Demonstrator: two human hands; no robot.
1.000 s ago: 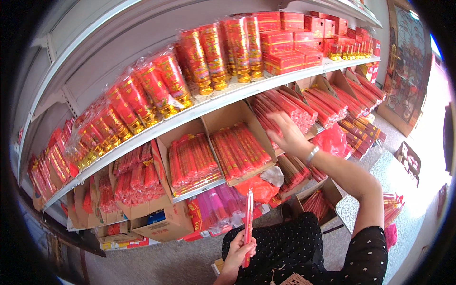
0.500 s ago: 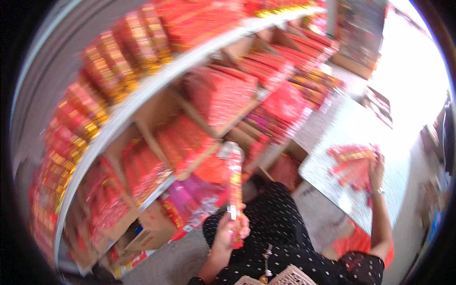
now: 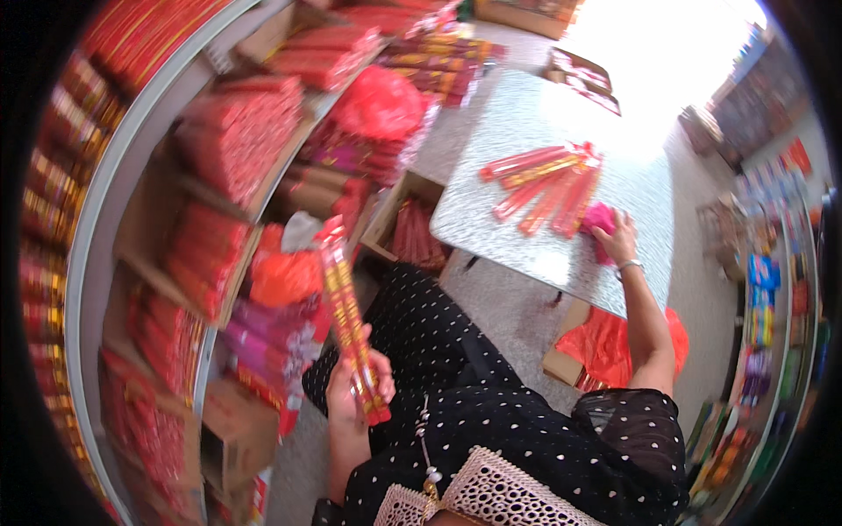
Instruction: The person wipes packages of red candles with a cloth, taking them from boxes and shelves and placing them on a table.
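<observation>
My left hand (image 3: 379, 375) is closed around the lower part of a long, clear-wrapped packet of red and gold sticks (image 3: 344, 298), held tilted in front of my lap. Over at the table's right side, my right hand (image 3: 621, 241) has its fingers curled on a crumpled bright pink cloth (image 3: 599, 221), which it partly covers. Just left of that cloth, several slim red packets (image 3: 535, 188) lie fanned out on the pale tabletop (image 3: 491, 114), one of them gold-coloured. Their narrow ends meet near the top of the fan.
Shelves with cardboard dividers (image 3: 175, 197) full of red packets fill the left side. An open carton (image 3: 386, 215) stands between shelf and table. An orange-red bag (image 3: 605, 344) lies below the table's near edge. Stocked shelves (image 3: 772, 324) run along the right.
My view has swung right, bringing the table nearer the middle. My right hand has left the fanned packets and is on the pink cloth. My left hand still holds its packet.
</observation>
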